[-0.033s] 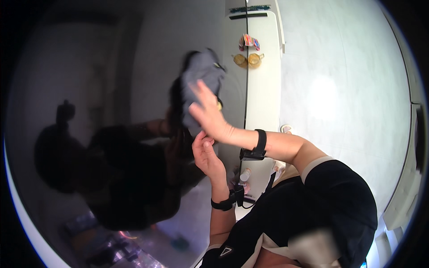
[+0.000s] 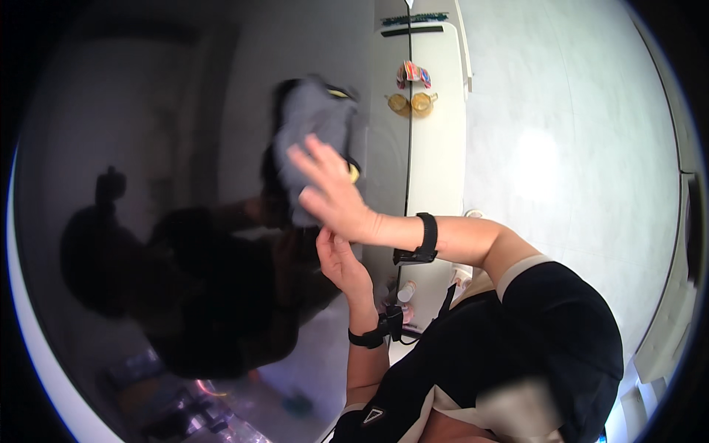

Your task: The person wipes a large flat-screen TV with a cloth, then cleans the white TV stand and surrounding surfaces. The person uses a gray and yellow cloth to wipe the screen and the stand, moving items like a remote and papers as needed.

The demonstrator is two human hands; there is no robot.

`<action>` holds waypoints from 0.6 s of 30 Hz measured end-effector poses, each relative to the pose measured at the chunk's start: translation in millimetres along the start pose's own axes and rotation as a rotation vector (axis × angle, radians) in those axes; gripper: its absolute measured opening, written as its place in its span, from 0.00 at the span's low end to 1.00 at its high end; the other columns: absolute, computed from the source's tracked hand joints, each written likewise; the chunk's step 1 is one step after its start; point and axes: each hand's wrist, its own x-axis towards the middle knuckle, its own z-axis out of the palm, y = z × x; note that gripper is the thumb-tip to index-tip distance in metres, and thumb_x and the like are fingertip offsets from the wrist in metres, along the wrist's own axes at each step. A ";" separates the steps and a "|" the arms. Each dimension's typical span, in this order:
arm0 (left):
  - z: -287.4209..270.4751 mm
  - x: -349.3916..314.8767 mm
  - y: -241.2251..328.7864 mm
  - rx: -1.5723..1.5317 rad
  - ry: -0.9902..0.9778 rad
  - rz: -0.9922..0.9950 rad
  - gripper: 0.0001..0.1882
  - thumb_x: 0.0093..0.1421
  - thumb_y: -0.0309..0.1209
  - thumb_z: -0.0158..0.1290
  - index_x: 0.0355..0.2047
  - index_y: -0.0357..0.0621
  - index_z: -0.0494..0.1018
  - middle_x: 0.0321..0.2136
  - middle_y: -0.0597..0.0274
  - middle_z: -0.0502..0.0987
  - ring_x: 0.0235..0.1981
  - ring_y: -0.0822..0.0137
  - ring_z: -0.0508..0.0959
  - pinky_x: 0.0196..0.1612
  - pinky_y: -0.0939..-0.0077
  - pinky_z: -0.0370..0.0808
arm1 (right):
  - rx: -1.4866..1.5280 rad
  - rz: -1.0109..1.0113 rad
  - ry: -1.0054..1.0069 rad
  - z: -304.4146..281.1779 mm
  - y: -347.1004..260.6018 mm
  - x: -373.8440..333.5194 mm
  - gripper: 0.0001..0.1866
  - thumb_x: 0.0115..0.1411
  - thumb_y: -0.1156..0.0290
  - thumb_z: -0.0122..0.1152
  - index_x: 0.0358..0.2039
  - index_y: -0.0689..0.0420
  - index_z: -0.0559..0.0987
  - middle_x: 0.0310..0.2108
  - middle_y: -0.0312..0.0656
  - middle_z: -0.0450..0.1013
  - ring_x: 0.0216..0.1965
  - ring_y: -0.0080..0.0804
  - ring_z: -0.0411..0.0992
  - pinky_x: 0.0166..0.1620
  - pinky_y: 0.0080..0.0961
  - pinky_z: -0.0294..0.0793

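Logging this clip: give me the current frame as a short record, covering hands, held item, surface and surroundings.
Right hand: fingers spread over the grey cloth, motion-blurred
Left hand: fingers bent, just below the right hand; contact with the cloth unclear
Cloth: grey with yellow details, against the dark glossy panel
Panel: mirrors the person and the cloth
Beside panel: white ledge bearing an amber-coloured mug and a multicoloured packet
Wrists: black band on each

a long white shelf (image 2: 436, 166)
on it i see a yellow mug (image 2: 422, 105) near a colourful packet (image 2: 420, 77).
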 end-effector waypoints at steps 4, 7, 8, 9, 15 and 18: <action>-4.6 15.7 21.2 -0.063 0.040 -0.009 0.17 0.74 0.30 0.46 0.56 0.30 0.70 0.50 0.55 0.78 0.45 0.69 0.76 0.51 0.73 0.74 | -0.148 -0.572 -0.099 -13.9 -62.6 63.5 0.33 0.55 0.52 0.61 0.64 0.35 0.74 0.69 0.47 0.59 0.65 0.55 0.56 0.67 0.61 0.51; -3.0 26.4 32.2 -0.010 0.016 0.029 0.15 0.74 0.31 0.45 0.53 0.33 0.73 0.50 0.55 0.78 0.45 0.68 0.77 0.51 0.73 0.75 | -0.421 -0.708 -0.072 -24.0 -34.2 127.6 0.29 0.54 0.44 0.60 0.55 0.38 0.81 0.55 0.47 0.67 0.62 0.51 0.59 0.66 0.59 0.52; -2.9 27.0 36.3 -0.007 0.030 0.032 0.15 0.74 0.31 0.45 0.54 0.33 0.73 0.50 0.55 0.78 0.45 0.68 0.77 0.50 0.73 0.75 | -0.485 -0.678 0.061 -23.3 -20.6 142.9 0.28 0.54 0.45 0.59 0.53 0.42 0.82 0.52 0.51 0.67 0.62 0.51 0.60 0.63 0.58 0.57; -1.9 28.5 39.2 -0.011 0.028 0.055 0.15 0.74 0.31 0.45 0.54 0.34 0.73 0.50 0.55 0.78 0.45 0.68 0.77 0.50 0.74 0.75 | -0.532 -0.440 0.083 -23.3 -3.6 153.7 0.30 0.57 0.47 0.57 0.59 0.44 0.77 0.53 0.54 0.67 0.61 0.54 0.61 0.61 0.54 0.61; 4.4 33.8 49.5 -0.014 0.050 0.036 0.15 0.74 0.30 0.44 0.54 0.34 0.73 0.50 0.55 0.78 0.45 0.68 0.77 0.50 0.74 0.75 | -0.289 0.460 0.345 -29.9 92.5 129.8 0.31 0.71 0.50 0.49 0.68 0.53 0.64 0.65 0.55 0.63 0.64 0.57 0.61 0.64 0.49 0.64; 4.5 36.1 50.9 -0.068 0.040 0.024 0.15 0.74 0.30 0.45 0.54 0.36 0.73 0.50 0.56 0.78 0.45 0.71 0.77 0.50 0.75 0.75 | -0.160 0.556 0.303 -26.7 89.7 83.9 0.27 0.68 0.56 0.55 0.59 0.62 0.67 0.54 0.62 0.67 0.54 0.64 0.69 0.56 0.49 0.70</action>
